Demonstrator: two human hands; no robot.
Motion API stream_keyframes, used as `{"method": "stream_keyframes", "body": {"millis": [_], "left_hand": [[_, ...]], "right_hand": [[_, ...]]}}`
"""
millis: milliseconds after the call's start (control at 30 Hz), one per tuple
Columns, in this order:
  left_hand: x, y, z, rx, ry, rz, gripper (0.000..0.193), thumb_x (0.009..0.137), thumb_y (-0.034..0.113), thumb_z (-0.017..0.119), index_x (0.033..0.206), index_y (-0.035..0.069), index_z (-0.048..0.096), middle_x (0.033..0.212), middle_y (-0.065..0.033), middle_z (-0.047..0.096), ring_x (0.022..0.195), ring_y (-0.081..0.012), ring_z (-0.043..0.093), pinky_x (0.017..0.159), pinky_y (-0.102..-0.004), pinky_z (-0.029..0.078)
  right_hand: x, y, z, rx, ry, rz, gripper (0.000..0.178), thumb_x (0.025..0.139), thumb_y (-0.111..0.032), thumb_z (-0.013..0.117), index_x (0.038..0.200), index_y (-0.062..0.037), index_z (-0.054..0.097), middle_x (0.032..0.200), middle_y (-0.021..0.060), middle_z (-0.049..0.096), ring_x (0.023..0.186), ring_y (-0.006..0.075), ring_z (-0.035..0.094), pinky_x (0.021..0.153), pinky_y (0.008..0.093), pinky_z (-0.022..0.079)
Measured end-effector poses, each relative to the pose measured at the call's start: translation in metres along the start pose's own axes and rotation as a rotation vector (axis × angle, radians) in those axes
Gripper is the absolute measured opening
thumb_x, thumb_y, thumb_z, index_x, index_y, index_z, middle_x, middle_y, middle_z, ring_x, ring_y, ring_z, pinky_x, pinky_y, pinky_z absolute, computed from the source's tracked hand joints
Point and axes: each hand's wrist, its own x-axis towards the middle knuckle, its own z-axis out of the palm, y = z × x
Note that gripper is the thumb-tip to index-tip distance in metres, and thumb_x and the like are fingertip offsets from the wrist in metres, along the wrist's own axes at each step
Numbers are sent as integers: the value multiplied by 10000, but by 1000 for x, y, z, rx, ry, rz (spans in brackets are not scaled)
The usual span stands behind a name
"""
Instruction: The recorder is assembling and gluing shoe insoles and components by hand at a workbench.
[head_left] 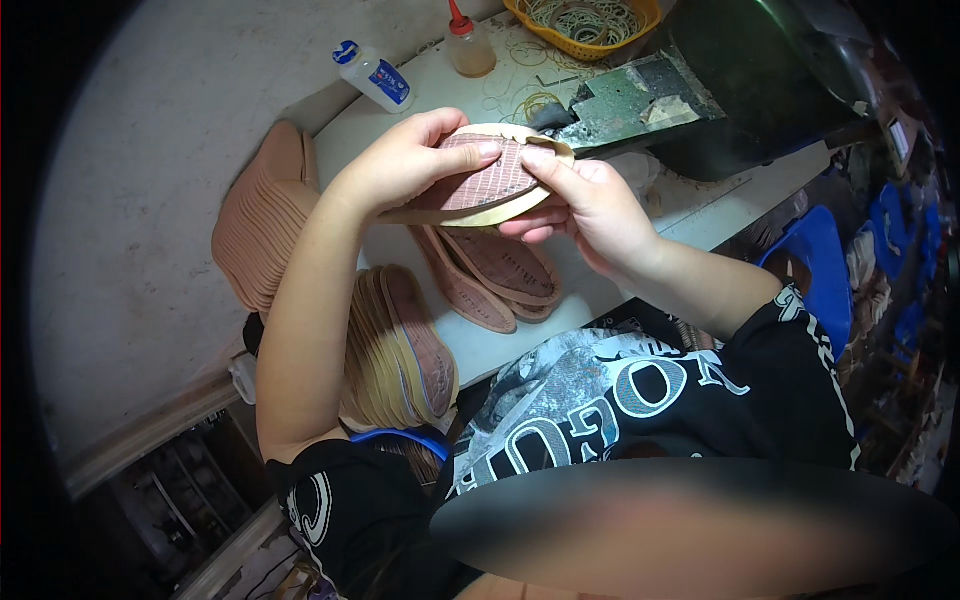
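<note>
Above the table, both of my hands hold one shoe insole (pixel 470 190), brownish pink with a printed grid and a pale yellow strip of material along its edge. My left hand (pixel 405 160) grips one end, its thumb flat on the gridded face. At the other end, my right hand (pixel 595 200) pinches the yellow edge material, thumb on top and fingers underneath. The material looks puckered there. Below my hands, a few loose insoles (pixel 505 270) lie on the table. Nearer me is a stack of yellow-edged insoles (pixel 385 345).
A tall row of tan insoles (pixel 262 220) leans at the left by the wall. Farther back are a white bottle with a blue label (pixel 375 78), a red-tipped bottle (pixel 470 50) and a yellow basket (pixel 570 45) of bands. A green machine (pixel 645 105) occupies the back right.
</note>
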Motion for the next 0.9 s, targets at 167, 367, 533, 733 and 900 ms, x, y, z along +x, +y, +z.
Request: {"method": "stream_keyframes", "body": {"millis": [167,367,533,733,900], "left_hand": [[-8,7,11,-145,115,-48,410,864,354,683,1024,-5,571,897,-40,610,804,-86,559,698,-232,457],[-23,18,28,-189,259,-140,467,822,423,709,1009,11,594,893,-52,630,786,-103,575,702,-235,455],[-24,17,31,1,296,-264,522,785,493,713,981,16,628,841,-64,657,696,-115,608,643,-251,487],[-29,28,53,-161,271,-306,575,793,534,682,910,-29,661,778,-129,666,602,-189,657,518,-307,553],[-28,22,65,-142,373,-243,596,824,574,627,790,-19,671,611,-118,631,441,-151,601,423,-233,506]], "right_hand": [[6,-2,-6,-11,-21,-4,440,956,-384,525,1136,12,591,979,121,683,778,152,696,644,202,558],[13,-3,-13,-96,-30,-38,396,935,-389,555,993,-10,652,876,97,700,755,136,690,645,234,551],[13,-4,-18,-170,-47,-54,378,904,-397,596,957,-30,670,864,69,700,714,114,668,647,228,539],[5,-6,-33,-275,-152,-5,358,872,-379,652,968,-34,647,838,38,675,731,82,635,666,223,520],[-16,12,-33,-335,-235,132,442,861,-449,651,956,-18,656,833,42,684,659,83,631,574,198,506]]}}
